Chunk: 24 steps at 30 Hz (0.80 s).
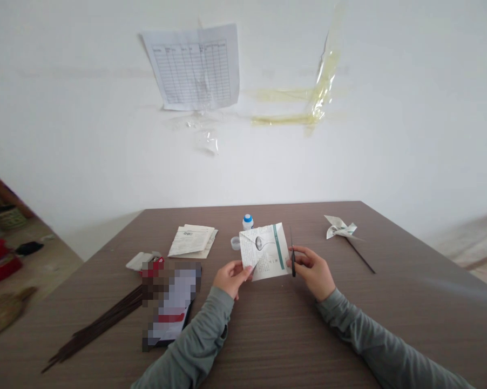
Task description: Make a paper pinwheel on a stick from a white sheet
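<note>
Brown desk (pixel 268 340) meets a white wall (pixel 369 108). I see the left hand (pixel 228 278) pinching paper (pixel 263 256) just ahead of it; the right hand (pixel 316 273), half curled, holds scissors (pixel 293 265) alongside.

– What's happening at the table (pixel 276 335)?
– The left hand (pixel 230 278) is pinching the printed paper square (pixel 263 251) near its lower left corner; the right hand (pixel 315 274) is holding scissors (pixel 293 265) by the paper's right edge.
– And around them?
– A blue-topped bottle (pixel 248 222) is standing behind the square, folded sheets (pixel 190 241) and dark sticks (pixel 100 323) are lying to the left, and a paper pinwheel (pixel 339 228) is resting at right.
</note>
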Each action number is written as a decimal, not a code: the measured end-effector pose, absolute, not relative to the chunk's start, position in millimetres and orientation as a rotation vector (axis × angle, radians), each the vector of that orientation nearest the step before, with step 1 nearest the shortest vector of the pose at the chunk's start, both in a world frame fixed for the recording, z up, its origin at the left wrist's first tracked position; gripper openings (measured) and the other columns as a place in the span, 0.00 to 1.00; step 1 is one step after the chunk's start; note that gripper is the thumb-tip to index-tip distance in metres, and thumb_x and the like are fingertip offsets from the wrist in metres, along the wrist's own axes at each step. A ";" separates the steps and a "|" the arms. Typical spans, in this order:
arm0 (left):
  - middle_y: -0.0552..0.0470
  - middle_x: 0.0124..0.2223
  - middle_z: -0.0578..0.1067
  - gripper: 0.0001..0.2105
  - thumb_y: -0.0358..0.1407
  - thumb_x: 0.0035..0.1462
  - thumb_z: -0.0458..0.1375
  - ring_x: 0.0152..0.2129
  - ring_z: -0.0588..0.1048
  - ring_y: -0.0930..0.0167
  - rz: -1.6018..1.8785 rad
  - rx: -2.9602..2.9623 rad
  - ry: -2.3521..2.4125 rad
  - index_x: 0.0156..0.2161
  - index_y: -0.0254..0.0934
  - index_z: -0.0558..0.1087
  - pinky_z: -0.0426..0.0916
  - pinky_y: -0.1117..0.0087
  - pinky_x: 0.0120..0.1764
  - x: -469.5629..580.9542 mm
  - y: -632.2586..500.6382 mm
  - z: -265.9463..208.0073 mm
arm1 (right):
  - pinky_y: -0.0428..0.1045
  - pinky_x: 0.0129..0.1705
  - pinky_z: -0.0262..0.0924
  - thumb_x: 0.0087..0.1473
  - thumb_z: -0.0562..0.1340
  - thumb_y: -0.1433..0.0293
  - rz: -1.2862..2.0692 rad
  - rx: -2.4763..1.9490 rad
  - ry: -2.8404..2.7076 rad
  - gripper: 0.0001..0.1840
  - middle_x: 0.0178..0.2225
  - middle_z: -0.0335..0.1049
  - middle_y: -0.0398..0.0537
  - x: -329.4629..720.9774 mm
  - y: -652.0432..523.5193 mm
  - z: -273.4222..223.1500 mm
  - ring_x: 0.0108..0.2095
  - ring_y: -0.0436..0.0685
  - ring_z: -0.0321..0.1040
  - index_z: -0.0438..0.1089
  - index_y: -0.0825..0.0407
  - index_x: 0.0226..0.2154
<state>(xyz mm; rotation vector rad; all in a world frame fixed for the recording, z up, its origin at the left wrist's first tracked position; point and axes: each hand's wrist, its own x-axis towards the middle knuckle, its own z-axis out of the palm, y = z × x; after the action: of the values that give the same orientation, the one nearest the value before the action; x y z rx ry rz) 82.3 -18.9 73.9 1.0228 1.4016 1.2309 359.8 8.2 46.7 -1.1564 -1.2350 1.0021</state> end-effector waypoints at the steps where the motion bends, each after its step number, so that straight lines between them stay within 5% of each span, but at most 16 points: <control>1: 0.43 0.46 0.97 0.08 0.29 0.61 0.83 0.30 0.91 0.67 1.215 1.019 1.388 0.41 0.37 0.90 0.59 0.80 0.15 83.2 -19.6 73.6 | 0.60 0.41 0.79 0.47 0.86 0.44 1.000 -1.155 -1.226 0.36 0.31 0.86 0.47 359.4 8.5 46.0 0.36 0.67 0.82 0.86 0.47 0.51; 12: 0.50 0.30 0.90 0.14 0.34 0.56 0.87 0.23 0.83 0.70 1.165 1.080 1.316 0.33 0.38 0.86 0.59 0.81 0.16 78.9 -20.3 74.8 | 0.60 0.42 0.82 0.46 0.86 0.48 1.012 -1.153 -1.187 0.35 0.31 0.87 0.48 353.4 6.8 37.9 0.35 0.67 0.83 0.87 0.47 0.52; 24: 0.53 0.29 0.88 0.10 0.32 0.61 0.82 0.22 0.85 0.69 1.309 1.026 1.345 0.36 0.38 0.85 0.64 0.80 0.17 78.9 -23.5 86.7 | 0.58 0.42 0.80 0.46 0.86 0.52 1.067 -1.138 -1.255 0.30 0.29 0.87 0.45 346.3 -2.6 43.8 0.33 0.66 0.84 0.88 0.47 0.49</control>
<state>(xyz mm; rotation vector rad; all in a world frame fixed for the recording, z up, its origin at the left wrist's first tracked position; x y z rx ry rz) 78.9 -23.5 86.7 1.0258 1.3450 1.3091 346.3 -2.6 43.8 -1.1376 -1.2550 1.0667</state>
